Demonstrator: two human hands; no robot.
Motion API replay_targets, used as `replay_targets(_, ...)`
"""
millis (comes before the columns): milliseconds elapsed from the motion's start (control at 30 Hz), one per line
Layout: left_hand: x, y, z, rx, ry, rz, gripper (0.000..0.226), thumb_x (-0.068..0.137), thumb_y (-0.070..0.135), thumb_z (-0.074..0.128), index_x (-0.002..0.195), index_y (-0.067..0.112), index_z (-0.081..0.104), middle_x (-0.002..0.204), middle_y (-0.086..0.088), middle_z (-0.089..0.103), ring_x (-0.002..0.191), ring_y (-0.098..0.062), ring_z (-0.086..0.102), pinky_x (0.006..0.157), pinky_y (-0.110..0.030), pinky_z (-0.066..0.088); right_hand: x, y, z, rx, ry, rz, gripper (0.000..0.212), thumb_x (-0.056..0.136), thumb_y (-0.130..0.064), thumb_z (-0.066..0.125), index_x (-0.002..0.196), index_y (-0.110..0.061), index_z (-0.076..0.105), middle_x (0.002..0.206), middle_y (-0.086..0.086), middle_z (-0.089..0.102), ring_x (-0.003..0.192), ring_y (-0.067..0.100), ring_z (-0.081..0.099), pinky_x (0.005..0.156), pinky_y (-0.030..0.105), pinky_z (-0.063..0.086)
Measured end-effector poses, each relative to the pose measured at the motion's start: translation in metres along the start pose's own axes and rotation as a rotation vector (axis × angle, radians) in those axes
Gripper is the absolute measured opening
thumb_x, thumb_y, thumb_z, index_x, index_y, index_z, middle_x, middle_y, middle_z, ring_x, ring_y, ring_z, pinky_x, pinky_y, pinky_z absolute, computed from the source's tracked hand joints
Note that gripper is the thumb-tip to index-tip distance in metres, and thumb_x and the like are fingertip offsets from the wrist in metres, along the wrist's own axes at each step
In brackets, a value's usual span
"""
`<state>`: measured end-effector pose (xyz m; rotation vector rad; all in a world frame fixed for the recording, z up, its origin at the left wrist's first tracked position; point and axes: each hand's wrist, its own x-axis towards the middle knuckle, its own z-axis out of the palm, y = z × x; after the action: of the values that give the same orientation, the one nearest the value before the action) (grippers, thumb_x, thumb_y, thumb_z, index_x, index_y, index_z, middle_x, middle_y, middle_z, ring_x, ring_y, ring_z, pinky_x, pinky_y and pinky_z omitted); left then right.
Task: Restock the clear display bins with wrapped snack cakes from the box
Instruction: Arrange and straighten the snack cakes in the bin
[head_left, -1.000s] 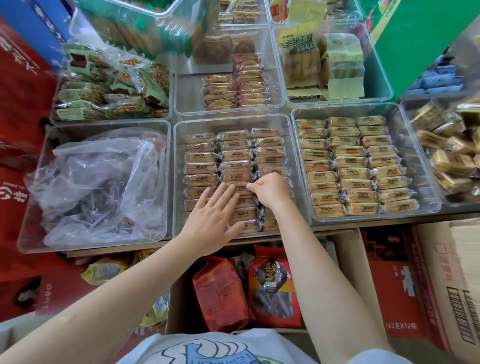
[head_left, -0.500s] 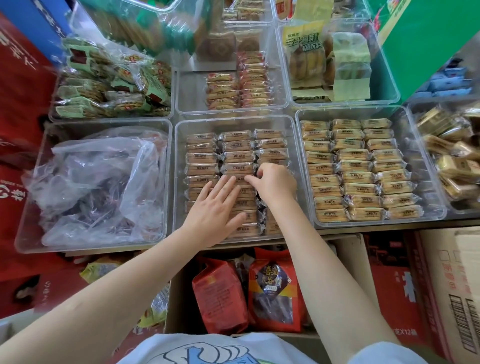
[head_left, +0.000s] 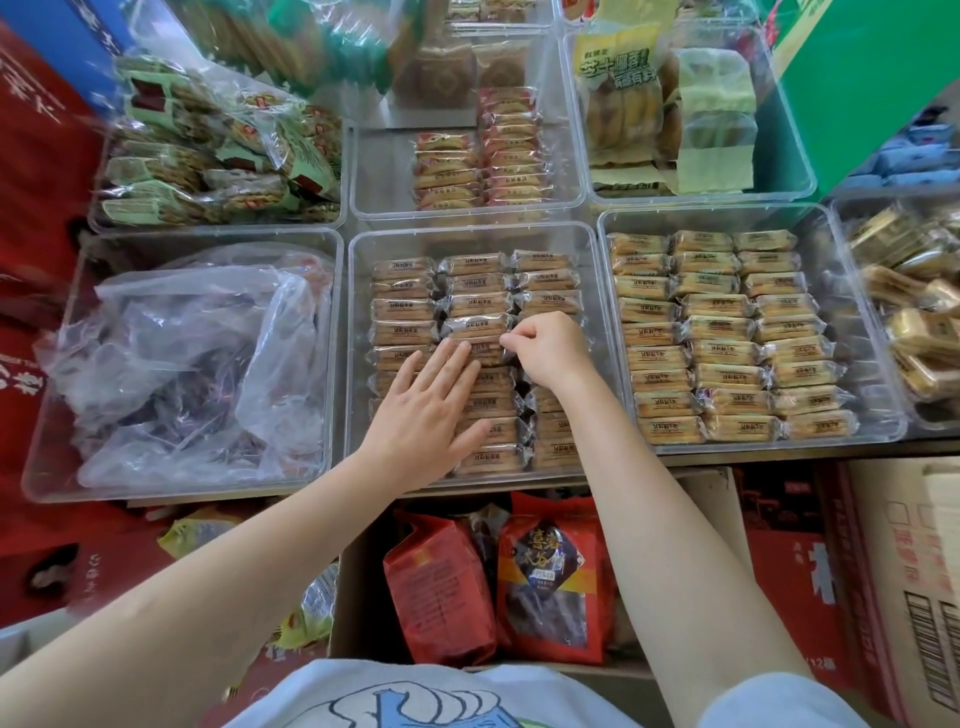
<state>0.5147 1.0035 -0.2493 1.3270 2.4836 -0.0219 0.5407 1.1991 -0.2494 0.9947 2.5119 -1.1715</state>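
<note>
The middle clear bin (head_left: 470, 238) holds three columns of wrapped snack cakes (head_left: 472, 283), brown in clear wrappers. My left hand (head_left: 428, 410) lies flat, fingers spread, pressing on the left and middle columns near the bin's front. My right hand (head_left: 550, 349) is curled over the middle of the bin, its fingertips pinching the wrapper end of one cake in the middle column. Below the shelf edge an open cardboard box (head_left: 711, 499) holds red snack bags (head_left: 441, 587).
A full bin of yellower cakes (head_left: 717, 332) stands to the right. The left bin (head_left: 52, 467) holds a crumpled clear plastic bag (head_left: 197, 358). Behind are bins with green-wrapped snacks (head_left: 208, 166), red-wrapped cakes (head_left: 483, 156) and bread packs (head_left: 670, 104). Cartons (head_left: 904, 571) stand at lower right.
My right hand has moved farther back along the middle column and now pinches a wrapper end. My left hand slid slightly forward over the cakes, still flat.
</note>
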Motion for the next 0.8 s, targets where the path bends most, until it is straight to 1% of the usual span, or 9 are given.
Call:
replay_targets(133, 0.002, 0.003, 0.002, -0.002, -0.042, 0.001, 0.083, 0.097, 0.068, 0.008, 0.162, 0.016, 0.008, 0.168, -0.001, -0.006, 0.153, -0.014, -0.018, 0.125, -0.04, -0.011, 0.005, -0.001, 0.0, -0.092, -0.01, 0.011, 0.022, 0.097, -0.031, 0.063, 0.089, -0.017, 0.079, 0.088, -0.003, 0.07, 0.083, 0.018, 0.062, 0.073, 0.029, 0.044)
replay_targets(267, 0.004, 0.004, 0.001, -0.017, -0.068, 0.006, 0.079, 0.101, 0.066, 0.018, 0.162, 0.017, 0.008, 0.169, 0.0, -0.003, 0.155, -0.014, -0.012, 0.126, -0.041, -0.006, 0.004, 0.0, 0.005, -0.155, 0.014, 0.036, 0.021, 0.097, -0.033, 0.062, 0.088, -0.021, 0.076, 0.09, 0.0, 0.071, 0.082, 0.021, 0.062, 0.071, 0.031, 0.043)
replay_targets(367, 0.002, 0.0, 0.004, 0.012, -0.059, 0.03, 0.079, 0.101, 0.067, 0.016, 0.162, 0.017, 0.007, 0.169, -0.001, -0.002, 0.155, -0.014, -0.012, 0.125, -0.042, -0.008, 0.007, -0.001, 0.002, -0.236, -0.01, 0.042, 0.025, 0.097, -0.038, 0.061, 0.093, -0.019, 0.077, 0.096, 0.0, 0.073, 0.085, 0.021, 0.063, 0.068, 0.03, 0.042)
replay_targets(467, 0.002, -0.004, 0.005, 0.03, -0.068, 0.045, 0.083, 0.096, 0.069, 0.009, 0.162, 0.018, 0.006, 0.169, 0.0, -0.005, 0.154, -0.014, -0.016, 0.123, -0.042, -0.015, 0.01, -0.012, -0.004, -0.307, 0.029, 0.07, 0.047, 0.094, -0.054, 0.058, 0.079, -0.011, 0.068, 0.075, 0.001, 0.065, 0.07, 0.022, 0.061, 0.054, 0.027, 0.036)
replay_targets(500, 0.003, -0.004, 0.005, 0.026, -0.064, 0.047, 0.083, 0.096, 0.069, 0.008, 0.162, 0.018, 0.006, 0.169, 0.0, -0.006, 0.153, -0.014, -0.018, 0.123, -0.042, -0.016, 0.011, -0.016, -0.004, -0.321, 0.067, 0.082, 0.05, 0.094, -0.056, 0.057, 0.076, -0.01, 0.063, 0.07, 0.001, 0.061, 0.067, 0.022, 0.058, 0.051, 0.026, 0.033)
replay_targets(567, 0.005, -0.004, 0.004, 0.01, -0.039, 0.046, 0.082, 0.097, 0.068, 0.009, 0.162, 0.018, 0.006, 0.169, 0.0, -0.008, 0.153, -0.014, -0.02, 0.123, -0.042, -0.016, 0.011, -0.024, 0.0, -0.328, 0.122, 0.115, 0.048, 0.095, -0.054, 0.057, 0.076, -0.011, 0.057, 0.07, 0.001, 0.056, 0.067, 0.024, 0.056, 0.049, 0.027, 0.031)
replay_targets(633, 0.009, -0.006, 0.002, -0.004, -0.022, 0.031, 0.079, 0.1, 0.066, 0.012, 0.162, 0.018, 0.006, 0.168, 0.0, -0.009, 0.152, -0.014, -0.021, 0.124, -0.042, -0.015, 0.016, -0.025, 0.009, -0.252, 0.131, 0.143, 0.041, 0.096, -0.047, 0.061, 0.077, -0.01, 0.059, 0.074, 0.003, 0.06, 0.07, 0.027, 0.058, 0.052, 0.028, 0.033)
replay_targets(733, 0.016, -0.011, 0.0, -0.021, -0.003, 0.002, 0.079, 0.101, 0.066, 0.017, 0.162, 0.018, 0.007, 0.169, -0.001, -0.008, 0.153, -0.015, -0.02, 0.125, -0.043, -0.011, 0.022, -0.017, 0.014, -0.113, 0.088, 0.161, 0.034, 0.094, -0.038, 0.066, 0.081, -0.007, 0.071, 0.08, 0.006, 0.069, 0.078, 0.028, 0.063, 0.064, 0.028, 0.04)
replay_targets(800, 0.023, -0.012, -0.001, -0.012, 0.0, 0.003, 0.079, 0.101, 0.065, 0.018, 0.162, 0.017, 0.006, 0.169, -0.002, -0.008, 0.153, -0.016, -0.019, 0.125, -0.044, -0.01, 0.026, -0.013, 0.012, -0.095, 0.058, 0.137, 0.032, 0.094, -0.036, 0.066, 0.075, -0.01, 0.072, 0.078, 0.005, 0.068, 0.079, 0.027, 0.064, 0.068, 0.028, 0.042)
